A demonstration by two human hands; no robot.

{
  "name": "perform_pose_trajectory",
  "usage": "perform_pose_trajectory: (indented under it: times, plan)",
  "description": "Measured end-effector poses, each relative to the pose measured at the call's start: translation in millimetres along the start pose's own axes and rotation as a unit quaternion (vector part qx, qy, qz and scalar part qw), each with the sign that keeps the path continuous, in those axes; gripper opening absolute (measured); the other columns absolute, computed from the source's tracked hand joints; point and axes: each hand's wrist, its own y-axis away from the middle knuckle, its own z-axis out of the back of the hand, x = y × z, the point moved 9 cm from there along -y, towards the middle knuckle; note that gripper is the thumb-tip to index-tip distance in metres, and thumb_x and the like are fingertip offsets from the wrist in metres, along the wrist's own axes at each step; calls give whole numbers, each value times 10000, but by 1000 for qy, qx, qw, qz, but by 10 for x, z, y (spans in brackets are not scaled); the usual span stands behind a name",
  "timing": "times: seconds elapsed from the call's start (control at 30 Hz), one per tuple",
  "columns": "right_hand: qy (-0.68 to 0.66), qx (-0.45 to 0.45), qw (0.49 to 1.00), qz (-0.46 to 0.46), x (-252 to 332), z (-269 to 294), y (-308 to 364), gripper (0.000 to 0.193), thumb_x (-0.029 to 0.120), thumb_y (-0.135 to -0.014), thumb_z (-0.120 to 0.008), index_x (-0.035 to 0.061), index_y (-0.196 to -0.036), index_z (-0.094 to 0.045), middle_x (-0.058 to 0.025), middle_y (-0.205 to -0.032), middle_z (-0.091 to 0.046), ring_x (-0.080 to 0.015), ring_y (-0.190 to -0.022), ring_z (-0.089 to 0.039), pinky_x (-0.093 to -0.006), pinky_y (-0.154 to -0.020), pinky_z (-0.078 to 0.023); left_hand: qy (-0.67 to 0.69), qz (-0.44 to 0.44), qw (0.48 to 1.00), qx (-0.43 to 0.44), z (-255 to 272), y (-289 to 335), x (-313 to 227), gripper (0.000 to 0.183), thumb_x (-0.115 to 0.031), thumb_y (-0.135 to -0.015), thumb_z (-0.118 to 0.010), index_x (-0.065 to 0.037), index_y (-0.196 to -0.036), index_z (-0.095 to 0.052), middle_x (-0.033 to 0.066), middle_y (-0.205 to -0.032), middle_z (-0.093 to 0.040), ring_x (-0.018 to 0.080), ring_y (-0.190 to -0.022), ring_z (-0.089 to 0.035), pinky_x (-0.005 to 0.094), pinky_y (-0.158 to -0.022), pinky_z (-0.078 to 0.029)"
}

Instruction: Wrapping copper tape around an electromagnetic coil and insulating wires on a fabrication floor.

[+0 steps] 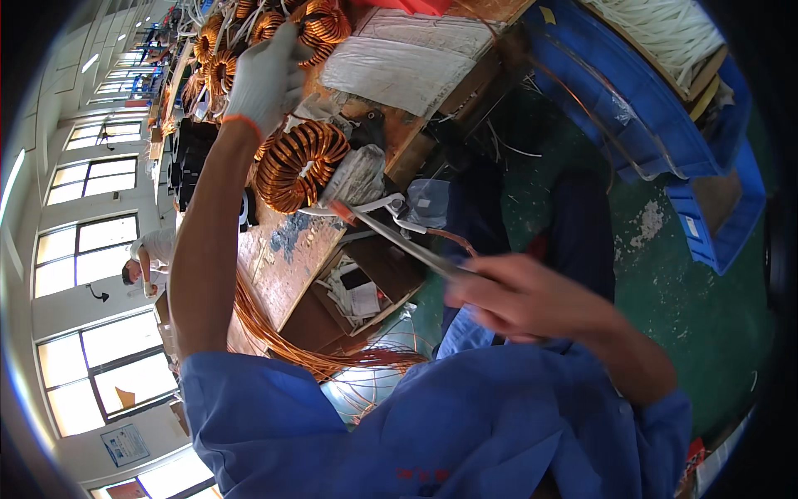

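Note:
My left hand (264, 83), in a white glove with an orange cuff, reaches over the bench beside several copper-wound ring coils (322, 23). Its fingers look spread, partly blurred, with nothing visible in them. Closer to me, a larger copper-wound ring coil (301, 166) sits at the bench edge against a whitish wrapped block (357, 176). My bare right hand (524, 295) is closed round a long grey metal tool (407, 243). The tool's reddish end (341, 211) is beside the block and the large coil. A copper wire with white sleeving (411, 225) passes under the tool.
Under the bench stands an open cardboard box (332, 312) with scraps inside. Loose copper wires (274, 328) hang from the bench toward my waist. Blue bins (598, 91) at the right hold white tubing (657, 33). Another person (154, 254) is far off at the left.

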Motion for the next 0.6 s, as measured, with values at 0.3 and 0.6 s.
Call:
perform_pose_trajectory:
  times: [0.3,0.6]
  plan:
    - [-287,147,947,11,-275,-516,-616,520,495,-1162,-417,36,-1007,-606,48,-606,-436,-73,-433,-404,-280,-387,-318,-282,-105,953,21,575,-99,735,532,-491,-946,-741,40,-928,-770,9,-683,-621,62,-639,-551,271,-649,-496]
    - [347,-182,917,-68,-1683,305,1787,326,228,-1011,-703,-50,-1138,-590,-242,-783,-677,-461,-689,-687,-527,-635,-522,-598,-300,742,40,-1299,335,-1053,274,-196,-851,-634,46,-945,-720,276,-926,-735,436,-909,-719,499,-820,-570]
